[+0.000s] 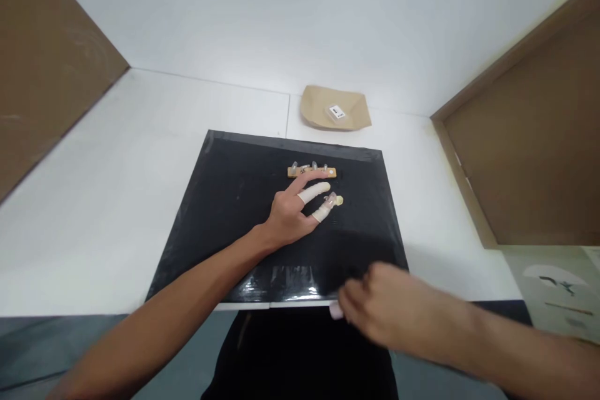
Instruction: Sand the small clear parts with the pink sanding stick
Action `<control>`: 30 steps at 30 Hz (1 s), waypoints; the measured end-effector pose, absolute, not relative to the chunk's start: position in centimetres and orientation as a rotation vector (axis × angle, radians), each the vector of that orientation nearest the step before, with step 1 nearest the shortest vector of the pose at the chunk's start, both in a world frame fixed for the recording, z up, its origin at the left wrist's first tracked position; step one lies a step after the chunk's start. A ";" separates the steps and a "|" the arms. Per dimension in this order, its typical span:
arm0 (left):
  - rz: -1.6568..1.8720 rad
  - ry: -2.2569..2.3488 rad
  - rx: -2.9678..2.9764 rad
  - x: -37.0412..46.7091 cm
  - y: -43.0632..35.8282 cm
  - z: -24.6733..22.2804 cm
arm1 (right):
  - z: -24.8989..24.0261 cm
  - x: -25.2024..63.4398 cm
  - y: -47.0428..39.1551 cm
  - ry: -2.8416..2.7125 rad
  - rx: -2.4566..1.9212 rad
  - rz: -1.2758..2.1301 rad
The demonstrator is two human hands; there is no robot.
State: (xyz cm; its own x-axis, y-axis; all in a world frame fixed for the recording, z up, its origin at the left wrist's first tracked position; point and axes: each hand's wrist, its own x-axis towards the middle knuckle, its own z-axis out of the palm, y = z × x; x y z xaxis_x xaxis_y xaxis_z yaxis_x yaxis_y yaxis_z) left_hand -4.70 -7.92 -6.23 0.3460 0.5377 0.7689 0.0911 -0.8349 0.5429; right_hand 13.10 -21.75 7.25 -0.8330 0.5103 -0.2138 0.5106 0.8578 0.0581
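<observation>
My left hand (290, 209) rests over a black mat (234, 194), fingers stretched out and apart. White finger cots cover its thumb and one finger; a bare finger reaches the small wooden strip (300, 172). Several clear, curved pieces (314, 165) stand along that strip. At the thumb tip is another small clear piece (332, 199), beside a pale yellow dab (339, 200). Whether the thumb only touches the clear piece is unclear. Near the mat's front edge, my right hand (375, 300) is curled and blurred. Something pale (336, 310) shows at its fingertips, possibly a covered fingertip.
Behind the mat, a brown paper tray (309, 106) holds a small clear box (335, 113) with a printed label. White table surface (112, 200) surrounds the mat. Brown panels stand at the left (47, 44) and right (529, 131), with a white wall behind.
</observation>
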 end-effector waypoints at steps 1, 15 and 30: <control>1.496 0.545 2.207 -4.7 -7.9 -6.2 | 7.5 12.9 -21.8 2.816 0.727 -0.028; 1.474 0.534 2.199 -4.9 -8.2 -5.9 | 7.1 13.6 -20.5 2.932 1.285 -0.205; 1.447 0.544 2.246 -5.1 -7.6 -5.8 | 1.4 11.8 -21.8 2.477 3.041 -1.810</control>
